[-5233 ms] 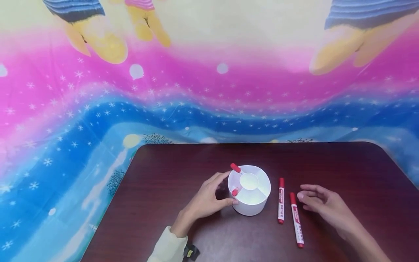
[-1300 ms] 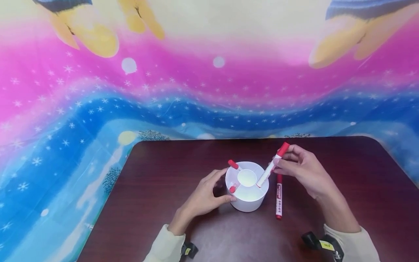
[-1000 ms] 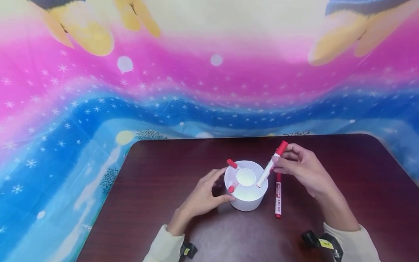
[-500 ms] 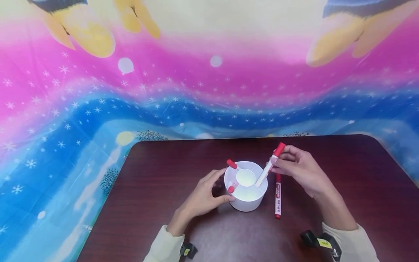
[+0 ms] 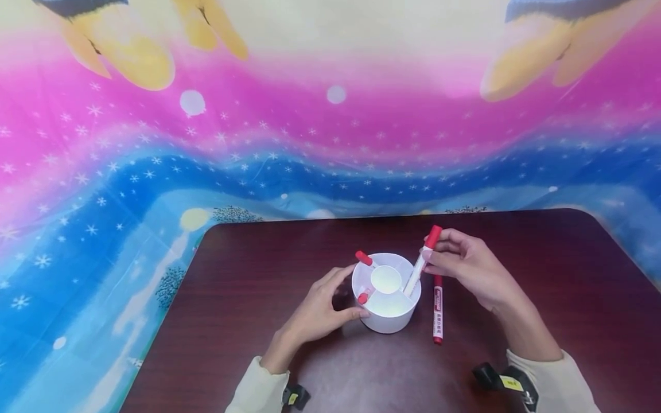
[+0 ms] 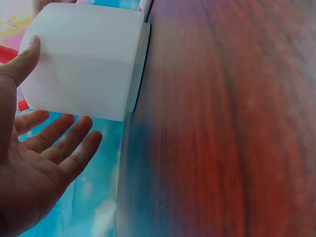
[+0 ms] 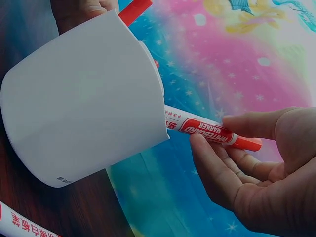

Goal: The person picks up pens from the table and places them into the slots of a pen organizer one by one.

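Marker (image 7: 210, 130) reads "WHITEBOARD MARKER" in white on a red band, clear as day from the right wrist view. Pinched near its red cap end between thumb and fingers (image 7: 212, 170) of the right hand (image 5: 465, 267), tilted, lower end already down inside the right-hand compartment of the white pen holder (image 5: 386, 312). Cap sticking up and away past the rim. Tiny print near the holder's base in the right wrist view, too small to read.

Second marker (image 5: 437, 310) lying flat on the bench (image 5: 542, 252) just right of the holder, red label with white characters, not readable from the head view. Not touched by either hand.

Two more red-capped markers (image 5: 364, 259) standing in the holder's left side, caps poking above the rim.

Left hand (image 5: 317, 312) cupped loosely round the holder's left wall: thumb tip on the near side, fingers (image 6: 59, 143) spread fairly wide and mostly straight, curving behind it, more steadying than squeezing.

Backdrop (image 5: 330, 132) behind the bench: pink and blue cloth with snowflakes and yellow cartoon shapes.
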A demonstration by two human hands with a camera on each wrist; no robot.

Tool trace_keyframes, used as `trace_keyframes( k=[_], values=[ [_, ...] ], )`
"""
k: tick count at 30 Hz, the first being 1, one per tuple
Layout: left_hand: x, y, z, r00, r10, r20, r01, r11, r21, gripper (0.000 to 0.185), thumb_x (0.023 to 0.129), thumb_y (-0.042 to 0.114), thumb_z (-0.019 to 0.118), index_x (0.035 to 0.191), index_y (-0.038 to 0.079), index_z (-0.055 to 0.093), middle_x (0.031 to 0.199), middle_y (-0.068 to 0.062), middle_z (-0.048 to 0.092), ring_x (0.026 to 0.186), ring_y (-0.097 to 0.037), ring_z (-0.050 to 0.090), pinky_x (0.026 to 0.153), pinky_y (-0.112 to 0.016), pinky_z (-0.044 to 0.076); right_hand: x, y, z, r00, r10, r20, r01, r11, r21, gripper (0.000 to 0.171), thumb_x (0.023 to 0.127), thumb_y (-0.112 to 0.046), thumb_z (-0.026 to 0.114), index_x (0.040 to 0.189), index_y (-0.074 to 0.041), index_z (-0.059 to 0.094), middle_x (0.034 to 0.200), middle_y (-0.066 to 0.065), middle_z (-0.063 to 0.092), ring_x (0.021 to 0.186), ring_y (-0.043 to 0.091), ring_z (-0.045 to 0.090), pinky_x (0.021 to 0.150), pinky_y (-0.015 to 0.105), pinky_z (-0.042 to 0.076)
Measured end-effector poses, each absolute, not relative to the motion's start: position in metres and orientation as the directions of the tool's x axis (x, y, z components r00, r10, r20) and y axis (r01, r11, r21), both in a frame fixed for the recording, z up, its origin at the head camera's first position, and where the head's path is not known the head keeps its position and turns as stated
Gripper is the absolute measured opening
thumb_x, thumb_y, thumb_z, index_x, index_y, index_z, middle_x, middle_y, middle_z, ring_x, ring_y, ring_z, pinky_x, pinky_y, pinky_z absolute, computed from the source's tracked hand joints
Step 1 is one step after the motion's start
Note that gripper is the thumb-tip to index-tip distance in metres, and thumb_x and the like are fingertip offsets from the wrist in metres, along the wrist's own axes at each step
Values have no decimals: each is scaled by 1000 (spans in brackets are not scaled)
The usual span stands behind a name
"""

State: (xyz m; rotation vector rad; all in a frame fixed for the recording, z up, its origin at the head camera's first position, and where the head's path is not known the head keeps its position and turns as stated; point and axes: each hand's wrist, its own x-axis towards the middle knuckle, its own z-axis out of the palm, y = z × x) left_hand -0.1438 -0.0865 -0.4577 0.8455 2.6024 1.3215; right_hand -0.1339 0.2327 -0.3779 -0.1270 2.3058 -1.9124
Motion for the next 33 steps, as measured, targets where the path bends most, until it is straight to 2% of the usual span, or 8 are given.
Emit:
trace_keyframes(
  k=[13,20,33],
  values=[
    [-147,-87,-458,-832,531,159,444,466,766,90,87,43,90,163,28,45,145,4,63,124,-16,66,104,-36,61,-134,232,-376,-986,-157,-48,18,186,-982,40,104,-15,72,132,6,54,118,13,66,100,13,77,91,30,65],
    [-147,-88,-457,-844,520,135,420,482,769,90,86,42,92,163,29,46,146,6,62,125,-14,65,106,-35,60,-136,232,-378,-988,-141,-65,37,190,-981,45,104,-16,72,138,6,51,116,11,68,99,12,77,90,30,65],
    [-145,-87,-458,-836,528,146,429,467,773,90,86,41,92,163,28,46,144,5,63,125,-14,66,106,-35,60,-135,231,-381,-987,-145,-72,40,209,-977,41,105,-14,71,134,7,52,119,18,65,99,12,76,91,34,66]
  ],
)
